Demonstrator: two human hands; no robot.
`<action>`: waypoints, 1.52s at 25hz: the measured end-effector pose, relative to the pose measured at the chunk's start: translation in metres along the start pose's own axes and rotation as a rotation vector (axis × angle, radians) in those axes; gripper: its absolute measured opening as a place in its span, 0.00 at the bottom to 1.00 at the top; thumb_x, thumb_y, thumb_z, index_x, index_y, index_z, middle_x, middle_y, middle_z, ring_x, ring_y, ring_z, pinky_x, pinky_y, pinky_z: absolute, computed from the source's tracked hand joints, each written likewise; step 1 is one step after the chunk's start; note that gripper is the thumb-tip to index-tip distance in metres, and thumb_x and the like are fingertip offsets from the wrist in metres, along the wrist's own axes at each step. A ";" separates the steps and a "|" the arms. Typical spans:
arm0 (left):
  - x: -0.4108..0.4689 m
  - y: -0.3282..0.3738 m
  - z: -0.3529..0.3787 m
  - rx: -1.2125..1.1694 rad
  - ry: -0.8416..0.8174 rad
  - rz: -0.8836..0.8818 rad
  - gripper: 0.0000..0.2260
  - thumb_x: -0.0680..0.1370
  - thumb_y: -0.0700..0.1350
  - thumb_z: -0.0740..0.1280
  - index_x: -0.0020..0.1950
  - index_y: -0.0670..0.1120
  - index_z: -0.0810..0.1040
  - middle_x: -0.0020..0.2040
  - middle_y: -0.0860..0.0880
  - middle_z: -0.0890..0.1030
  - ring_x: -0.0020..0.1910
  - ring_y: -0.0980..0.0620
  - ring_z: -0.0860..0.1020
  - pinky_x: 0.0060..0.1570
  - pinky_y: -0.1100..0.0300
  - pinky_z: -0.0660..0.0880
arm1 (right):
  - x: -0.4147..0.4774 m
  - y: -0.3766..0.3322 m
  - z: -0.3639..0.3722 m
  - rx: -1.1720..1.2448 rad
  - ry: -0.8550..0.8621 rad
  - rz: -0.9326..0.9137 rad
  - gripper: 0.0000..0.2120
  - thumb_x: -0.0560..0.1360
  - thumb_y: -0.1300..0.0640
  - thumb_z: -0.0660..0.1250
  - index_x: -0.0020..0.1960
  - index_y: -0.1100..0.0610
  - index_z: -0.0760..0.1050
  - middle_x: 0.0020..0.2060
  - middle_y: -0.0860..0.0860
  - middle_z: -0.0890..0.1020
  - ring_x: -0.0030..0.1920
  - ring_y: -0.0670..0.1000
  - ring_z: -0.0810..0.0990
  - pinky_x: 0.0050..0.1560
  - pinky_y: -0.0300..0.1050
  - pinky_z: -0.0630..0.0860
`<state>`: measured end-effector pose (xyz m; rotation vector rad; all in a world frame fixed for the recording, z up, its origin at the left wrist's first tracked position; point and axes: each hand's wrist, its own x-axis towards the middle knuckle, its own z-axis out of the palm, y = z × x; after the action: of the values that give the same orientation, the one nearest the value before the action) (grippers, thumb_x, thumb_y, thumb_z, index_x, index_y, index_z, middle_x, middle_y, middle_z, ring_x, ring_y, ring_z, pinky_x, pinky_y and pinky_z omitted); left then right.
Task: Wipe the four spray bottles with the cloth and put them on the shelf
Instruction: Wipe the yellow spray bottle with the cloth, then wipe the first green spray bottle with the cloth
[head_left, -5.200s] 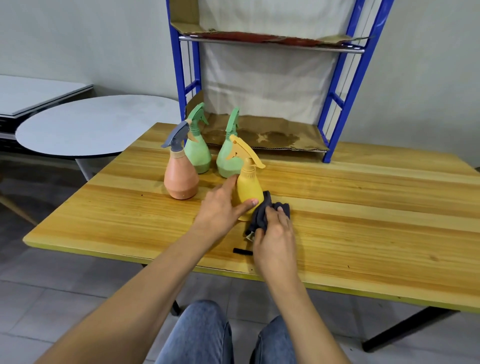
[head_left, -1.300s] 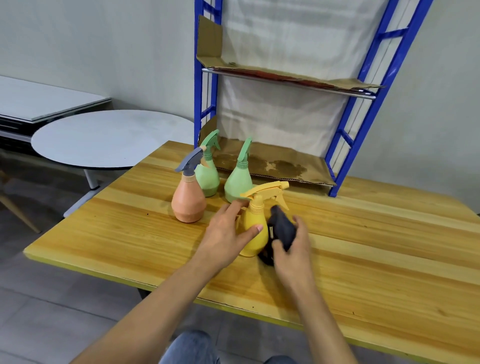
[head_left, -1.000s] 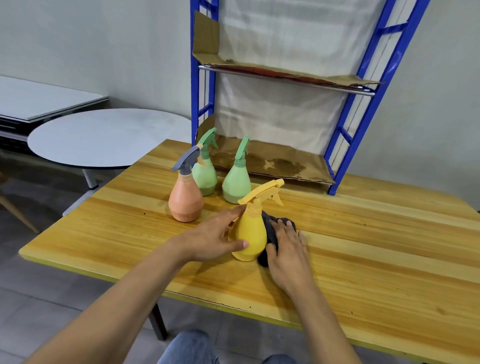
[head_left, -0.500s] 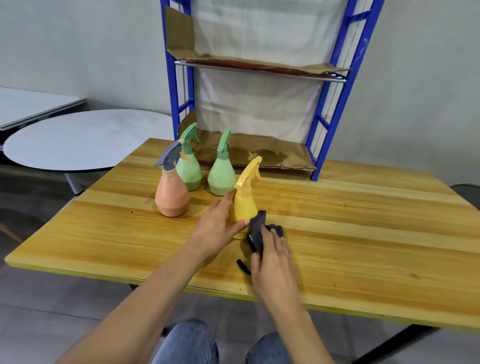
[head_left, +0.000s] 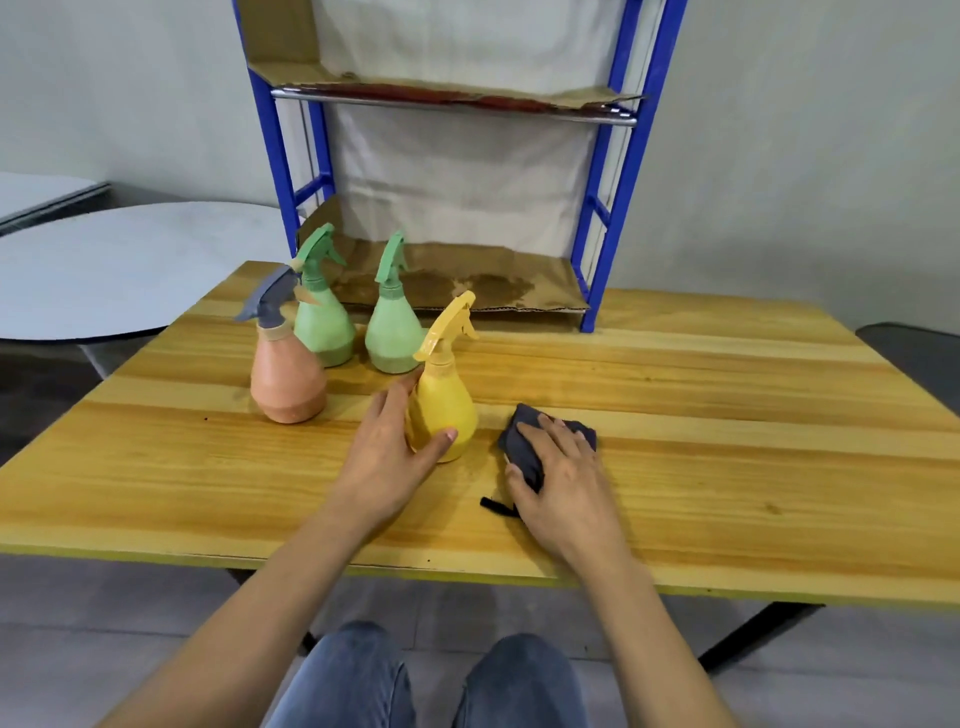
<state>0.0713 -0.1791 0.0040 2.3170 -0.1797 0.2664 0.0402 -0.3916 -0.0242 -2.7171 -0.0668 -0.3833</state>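
Note:
A yellow spray bottle (head_left: 449, 400) stands upright on the wooden table (head_left: 675, 415), and my left hand (head_left: 392, 457) wraps around its base. To its right lies a dark grey cloth (head_left: 530, 441) flat on the table, with my right hand (head_left: 561, 478) resting on top and curled over it, apart from the bottle. Behind stand an orange bottle (head_left: 285, 379) with a blue-grey trigger and two green bottles (head_left: 322, 322) (head_left: 392, 327). The blue shelf (head_left: 618, 208) rises at the table's back, its two cardboard-lined levels bare.
A round grey table (head_left: 104, 265) stands to the left beyond the wooden table's edge. My knees in jeans (head_left: 426, 680) show below the front edge. The shelf's lower level (head_left: 467, 283) sits just behind the green bottles.
My right hand has pulled the cloth off the yellow bottle and set it down on the table to the right. My left hand stays on the bottle.

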 end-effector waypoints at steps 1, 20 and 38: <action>0.004 0.003 0.004 -0.001 -0.009 0.001 0.36 0.77 0.56 0.73 0.80 0.53 0.59 0.73 0.47 0.69 0.70 0.47 0.71 0.67 0.46 0.74 | 0.000 0.003 0.002 0.007 0.002 0.011 0.25 0.79 0.46 0.63 0.75 0.48 0.68 0.76 0.50 0.67 0.77 0.51 0.61 0.78 0.45 0.48; 0.167 0.091 0.147 -0.068 -0.197 0.048 0.36 0.79 0.55 0.71 0.81 0.52 0.57 0.78 0.48 0.67 0.76 0.44 0.67 0.73 0.47 0.66 | 0.018 0.058 -0.003 -0.024 0.206 0.172 0.25 0.79 0.46 0.54 0.71 0.56 0.72 0.69 0.52 0.76 0.74 0.50 0.68 0.78 0.57 0.56; 0.108 0.012 0.007 0.029 0.482 0.165 0.24 0.81 0.48 0.68 0.75 0.49 0.67 0.61 0.47 0.74 0.59 0.48 0.72 0.61 0.50 0.73 | 0.055 -0.015 0.031 0.119 0.143 0.101 0.24 0.75 0.47 0.51 0.67 0.53 0.70 0.71 0.55 0.72 0.75 0.55 0.65 0.79 0.58 0.49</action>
<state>0.1744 -0.1971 0.0346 2.1955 -0.1235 0.9010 0.0997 -0.3660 -0.0303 -2.5565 0.0841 -0.5256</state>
